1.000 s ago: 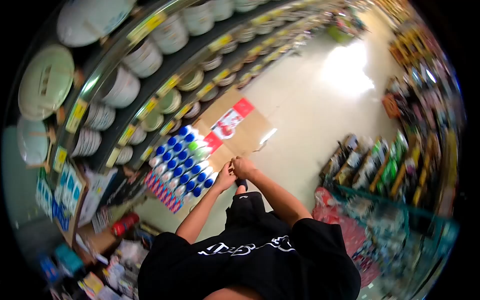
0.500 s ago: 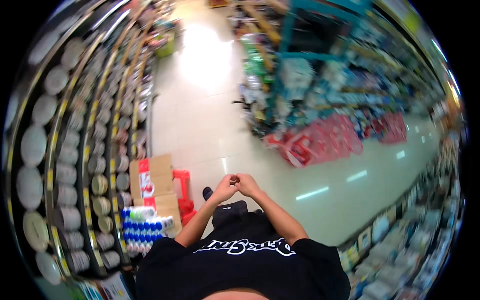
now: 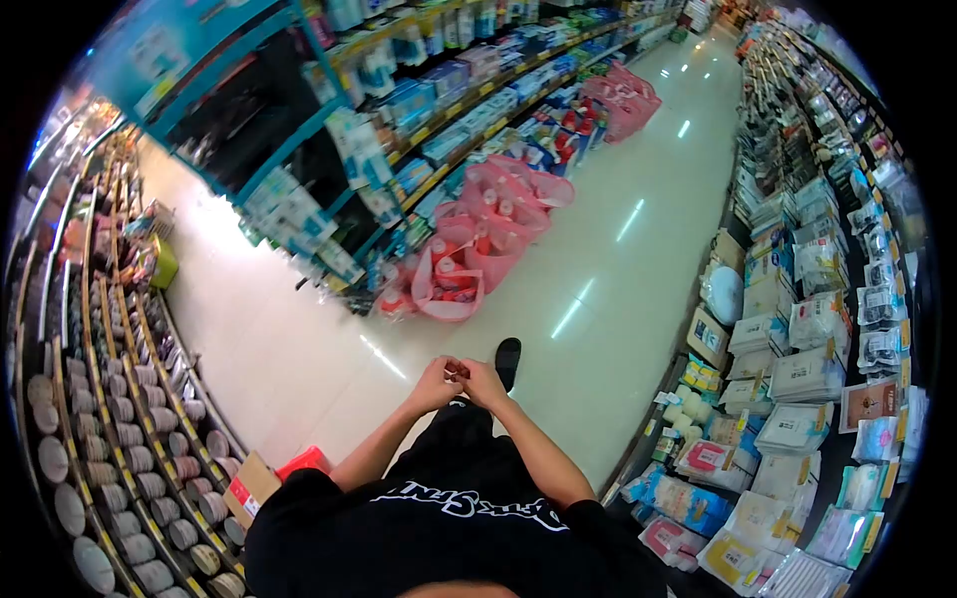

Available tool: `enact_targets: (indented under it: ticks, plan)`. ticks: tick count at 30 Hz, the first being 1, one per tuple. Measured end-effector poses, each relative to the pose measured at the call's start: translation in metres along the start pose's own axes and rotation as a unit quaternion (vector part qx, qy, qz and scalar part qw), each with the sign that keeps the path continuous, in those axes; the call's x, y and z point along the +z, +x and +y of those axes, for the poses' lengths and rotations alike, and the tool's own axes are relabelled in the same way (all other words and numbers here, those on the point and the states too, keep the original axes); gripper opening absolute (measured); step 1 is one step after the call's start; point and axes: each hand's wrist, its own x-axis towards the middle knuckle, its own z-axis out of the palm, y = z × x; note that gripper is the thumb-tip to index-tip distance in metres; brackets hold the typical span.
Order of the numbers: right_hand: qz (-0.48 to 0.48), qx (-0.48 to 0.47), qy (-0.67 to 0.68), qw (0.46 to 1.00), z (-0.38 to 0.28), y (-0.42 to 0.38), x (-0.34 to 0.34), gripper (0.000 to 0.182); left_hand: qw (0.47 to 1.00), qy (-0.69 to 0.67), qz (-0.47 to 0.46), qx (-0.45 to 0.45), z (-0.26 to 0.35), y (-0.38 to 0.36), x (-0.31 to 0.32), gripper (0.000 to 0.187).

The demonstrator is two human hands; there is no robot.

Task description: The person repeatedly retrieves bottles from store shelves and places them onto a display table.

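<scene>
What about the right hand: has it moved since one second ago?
Yes. As the person turned, the right hand swung rightward, away from the cardboard box and toward the pink bags.

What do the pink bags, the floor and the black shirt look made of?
Pink bags: probably thin plastic film; contents show through. Floor: smooth and glossy, perhaps tile; bright light streaks reflect off it. Black shirt: soft matte fabric, possibly cotton; it drapes.

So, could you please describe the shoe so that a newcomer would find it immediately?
Start at the pale, shiny floor, beside the pink bags. Come down toward the black shirt until the right hand; just beyond that hand shows the shoe. It is narrow and dark against the pale floor, while the nearby bags are pink.
</scene>
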Motion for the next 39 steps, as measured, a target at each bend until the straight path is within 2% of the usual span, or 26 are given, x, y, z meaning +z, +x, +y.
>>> enact_targets:
  ticks: [4, 7, 8, 11, 12, 15, 16, 19, 20, 24, 28, 32, 34, 37, 39]
  plan:
    - [0.013, 0.017, 0.005, 1.000, 0.016, 0.048, -0.088, 0.018, 1.000, 0.010, -0.018, 0.000, 0.028, 0.099, 0.034, 0.044]
    - [0.057, 0.065, 0.013, 0.996, 0.029, 0.075, -0.164, 0.019, 0.994, -0.069, -0.075, -0.040, 0.076, 0.173, 0.064, 0.044]
    - [0.088, 0.044, 0.041, 0.994, 0.051, 0.084, -0.182, 0.021, 0.996, -0.039, -0.081, 0.007, 0.076, 0.203, 0.080, 0.046]
    - [0.159, 0.042, 0.146, 0.976, 0.072, 0.105, -0.261, 0.027, 0.989, 0.032, -0.096, 0.108, 0.137, 0.270, 0.116, 0.047]
    - [0.141, 0.085, 0.137, 0.977, 0.072, 0.110, -0.292, 0.031, 0.985, 0.032, -0.120, 0.119, 0.157, 0.291, 0.127, 0.048]
    - [0.202, 0.077, 0.287, 0.933, 0.088, 0.118, -0.359, 0.032, 0.966, 0.009, -0.196, 0.171, 0.216, 0.346, 0.158, 0.045]
    - [0.211, 0.068, 0.296, 0.929, 0.091, 0.119, -0.382, 0.035, 0.963, -0.039, -0.226, 0.143, 0.248, 0.357, 0.166, 0.043]
    - [0.233, 0.094, 0.353, 0.901, 0.114, 0.131, -0.438, 0.037, 0.948, -0.021, -0.283, 0.141, 0.275, 0.417, 0.209, 0.043]
    - [0.226, 0.084, 0.365, 0.899, 0.134, 0.139, -0.456, 0.038, 0.941, 0.058, -0.298, 0.152, 0.286, 0.438, 0.222, 0.043]
    - [0.272, 0.020, 0.418, 0.866, 0.192, 0.182, -0.524, 0.036, 0.938, 0.106, -0.302, 0.136, 0.323, 0.523, 0.275, 0.044]
    - [0.254, 0.062, 0.432, 0.863, 0.205, 0.232, -0.619, 0.038, 0.954, 0.045, -0.287, 0.076, 0.378, 0.610, 0.307, 0.043]
    - [0.205, -0.002, 0.421, 0.884, 0.206, 0.278, -0.720, 0.033, 0.957, -0.062, -0.280, 0.049, 0.422, 0.687, 0.326, 0.042]
    - [0.198, 0.012, 0.380, 0.903, 0.212, 0.303, -0.761, 0.031, 0.955, -0.109, -0.275, 0.017, 0.455, 0.717, 0.332, 0.041]
    - [0.191, 0.020, 0.328, 0.925, 0.222, 0.342, -0.817, 0.029, 0.945, -0.187, -0.267, 0.014, 0.477, 0.770, 0.345, 0.039]
    - [0.163, 0.015, 0.299, 0.940, 0.244, 0.374, -0.850, 0.029, 0.949, -0.190, -0.252, 0.018, 0.487, 0.809, 0.356, 0.040]
